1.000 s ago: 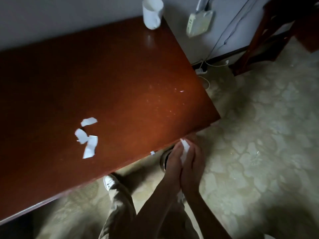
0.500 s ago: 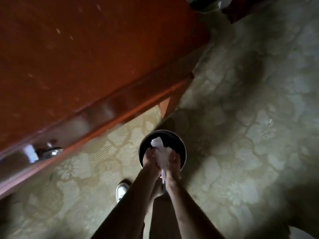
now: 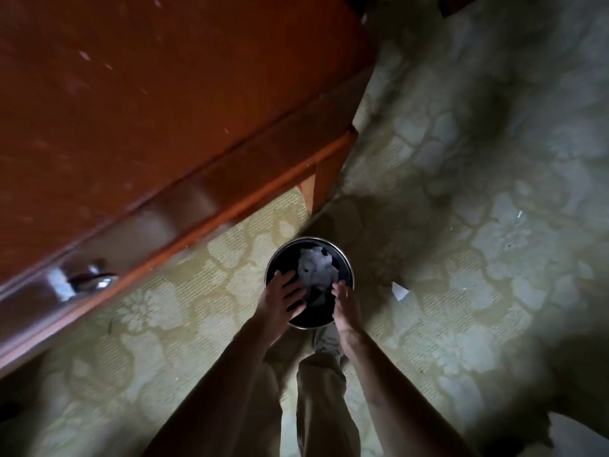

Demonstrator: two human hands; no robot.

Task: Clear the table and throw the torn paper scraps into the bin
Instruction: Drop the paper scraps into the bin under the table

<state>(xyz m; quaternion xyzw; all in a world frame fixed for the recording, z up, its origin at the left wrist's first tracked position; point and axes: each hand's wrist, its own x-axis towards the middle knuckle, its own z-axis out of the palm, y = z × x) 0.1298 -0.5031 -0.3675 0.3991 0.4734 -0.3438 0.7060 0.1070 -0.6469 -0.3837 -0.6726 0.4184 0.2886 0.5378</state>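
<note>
A pale green carpet (image 3: 461, 199) with a leafy, blotchy pattern covers the floor, dim and heavily shadowed on the far right. The reddish-brown wooden table (image 3: 148, 110) fills the upper left, its top bare in the part I can see apart from faint specks, and one wooden table leg (image 3: 321, 179) comes down at the corner. Along the table's front edge sits one shiny metal knob (image 3: 94, 280), blurred.

On the carpet, just beside that leg, stands one round black bin with a bright metal rim (image 3: 346, 258). Inside it lies a heap of white torn paper scraps (image 3: 314, 267); they overlap too much to count. One more stray white paper scrap (image 3: 399, 290) lies on the carpet, near the bin's right side and apart from it.

Two bare arms reach down over the bin. The left hand (image 3: 281, 300) hangs above the near left part of the rim with its fingers spread, holding nothing. The right hand (image 3: 346, 303) is over the near right rim, fingers loosely curled and apart from the left, also empty as far as I can see. Below them show one khaki trouser leg (image 3: 324, 400) and one pale shoe (image 3: 324, 338), right behind the bin.
</note>
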